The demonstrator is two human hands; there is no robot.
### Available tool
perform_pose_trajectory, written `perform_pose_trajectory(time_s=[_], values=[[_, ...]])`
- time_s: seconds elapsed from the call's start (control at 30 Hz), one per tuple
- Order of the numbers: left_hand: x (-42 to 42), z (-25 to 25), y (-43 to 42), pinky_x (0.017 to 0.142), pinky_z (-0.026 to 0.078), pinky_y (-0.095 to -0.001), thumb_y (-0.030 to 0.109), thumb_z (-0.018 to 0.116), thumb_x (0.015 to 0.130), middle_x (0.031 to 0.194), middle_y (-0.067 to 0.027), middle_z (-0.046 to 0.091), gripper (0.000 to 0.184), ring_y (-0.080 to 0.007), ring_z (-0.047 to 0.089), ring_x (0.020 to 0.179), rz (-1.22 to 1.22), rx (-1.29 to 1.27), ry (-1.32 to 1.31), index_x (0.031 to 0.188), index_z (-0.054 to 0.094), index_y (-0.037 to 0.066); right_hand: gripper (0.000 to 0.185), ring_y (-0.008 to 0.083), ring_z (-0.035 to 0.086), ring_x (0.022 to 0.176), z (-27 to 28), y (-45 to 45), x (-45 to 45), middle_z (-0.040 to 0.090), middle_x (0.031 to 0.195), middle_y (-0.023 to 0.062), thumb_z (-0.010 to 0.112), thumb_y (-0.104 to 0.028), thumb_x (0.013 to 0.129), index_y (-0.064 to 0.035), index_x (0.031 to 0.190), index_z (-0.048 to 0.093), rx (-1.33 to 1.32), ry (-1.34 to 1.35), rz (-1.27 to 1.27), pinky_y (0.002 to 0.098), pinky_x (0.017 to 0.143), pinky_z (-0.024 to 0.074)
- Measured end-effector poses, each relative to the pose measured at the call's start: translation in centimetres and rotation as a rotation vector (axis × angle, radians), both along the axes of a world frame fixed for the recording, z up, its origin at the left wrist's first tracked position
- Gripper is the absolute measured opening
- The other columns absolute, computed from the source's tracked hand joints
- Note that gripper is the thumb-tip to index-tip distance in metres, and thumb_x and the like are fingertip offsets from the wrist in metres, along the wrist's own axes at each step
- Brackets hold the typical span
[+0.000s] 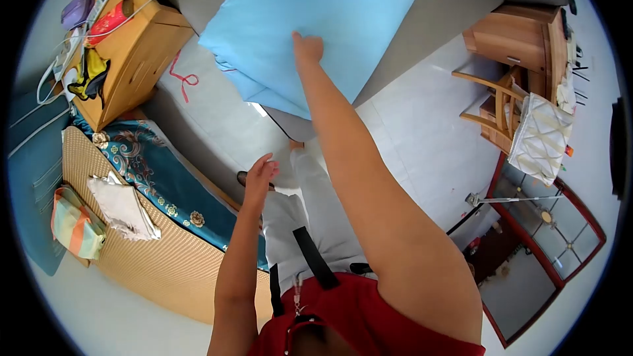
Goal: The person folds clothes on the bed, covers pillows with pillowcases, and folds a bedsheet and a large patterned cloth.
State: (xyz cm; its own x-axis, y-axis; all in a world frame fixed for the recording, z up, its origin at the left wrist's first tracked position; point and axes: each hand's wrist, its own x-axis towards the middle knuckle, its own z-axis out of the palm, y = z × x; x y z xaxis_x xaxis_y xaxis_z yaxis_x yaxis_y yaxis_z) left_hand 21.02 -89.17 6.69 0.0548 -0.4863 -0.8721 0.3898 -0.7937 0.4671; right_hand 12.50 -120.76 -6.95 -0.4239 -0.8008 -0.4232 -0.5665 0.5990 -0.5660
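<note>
A light blue folded cloth (349,13) lies on a grey padded surface (428,20) at the top of the view. My right hand (308,47) rests on the cloth near its middle, thumb apart from fingers that are curled under; whether they pinch any fabric is hidden. Lower and to the left, my left hand (262,175) hangs in the air above the floor, its fingers loosely apart and nothing in them. Under the cloth's lower left side, its folded layers show.
A wooden cabinet (142,59) with cables and small items stands upper left. Along the left is a bed with a woven mat (171,264) and folded cloths. A wooden chair (504,109), a desk (508,39) and a glass-paned door (554,224) are on the right.
</note>
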Motion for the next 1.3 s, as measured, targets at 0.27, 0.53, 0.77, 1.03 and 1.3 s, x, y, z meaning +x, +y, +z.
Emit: perform_pose_trajectory(time_s=[0.27,0.53,0.77,1.03,1.3], values=[[1.3,-3.6,-6.8,0.078,0.044,-0.0255,0.014,0.047,0.089,0.105,-0.0097,0.062,0.039,-0.0143,0.059,0.087,0.046,0.024,-0.038,0.126,0.046,0.001,0.021,0.0304,0.060,0.071,1.7,0.2,-2.4,0.063,0.075,0.0130,0.062,-0.024,0.078,-0.0033,0.075,0.060,-0.165,-0.089,0.231,0.0406,0.065,0.0459],[4.5,-7.8,-13.1,0.087,0.043,-0.0316,0.027,0.049,0.091,0.112,-0.0115,0.058,0.048,-0.0190,0.057,0.097,0.176,0.028,-0.071,0.131,0.041,0.002,0.019,0.0188,0.060,0.066,2.6,17.4,-29.7,0.061,0.089,0.0113,0.059,-0.014,0.084,-0.0023,0.099,0.060,0.147,0.151,0.075,0.0295,0.060,0.0495],[5.0,-9.5,-17.9,0.084,0.039,-0.0333,0.035,0.062,0.085,0.099,-0.0036,0.055,0.044,-0.0159,0.051,0.094,0.169,-0.025,-0.100,0.115,0.049,0.006,0.063,0.0260,0.009,0.139,6.6,22.2,-29.6,0.010,0.151,0.0137,0.058,-0.022,0.081,-0.0056,0.137,0.036,0.489,0.764,0.610,0.0503,0.109,0.0134],[4.5,-12.5,-20.1,0.083,0.039,-0.0310,0.032,0.068,0.080,0.098,-0.0022,0.056,0.041,-0.0137,0.053,0.089,0.238,0.060,-0.118,0.109,0.052,0.007,0.065,0.0329,0.032,0.130,7.8,8.0,-5.5,0.030,0.141,0.0193,0.066,-0.013,0.073,-0.0072,0.133,0.039,-0.541,0.052,0.818,0.0456,0.106,0.0258],[5.5,-12.4,-20.4,0.087,0.043,-0.0350,0.021,0.069,0.080,0.108,-0.0076,0.058,0.040,-0.0194,0.054,0.097,0.206,0.017,-0.238,0.112,0.054,0.002,0.043,0.0294,0.044,0.118,-4.3,8.5,-23.6,0.047,0.127,0.0202,0.047,-0.030,0.089,-0.0021,0.122,0.048,-0.246,0.441,-0.002,0.0426,0.099,0.0333]])
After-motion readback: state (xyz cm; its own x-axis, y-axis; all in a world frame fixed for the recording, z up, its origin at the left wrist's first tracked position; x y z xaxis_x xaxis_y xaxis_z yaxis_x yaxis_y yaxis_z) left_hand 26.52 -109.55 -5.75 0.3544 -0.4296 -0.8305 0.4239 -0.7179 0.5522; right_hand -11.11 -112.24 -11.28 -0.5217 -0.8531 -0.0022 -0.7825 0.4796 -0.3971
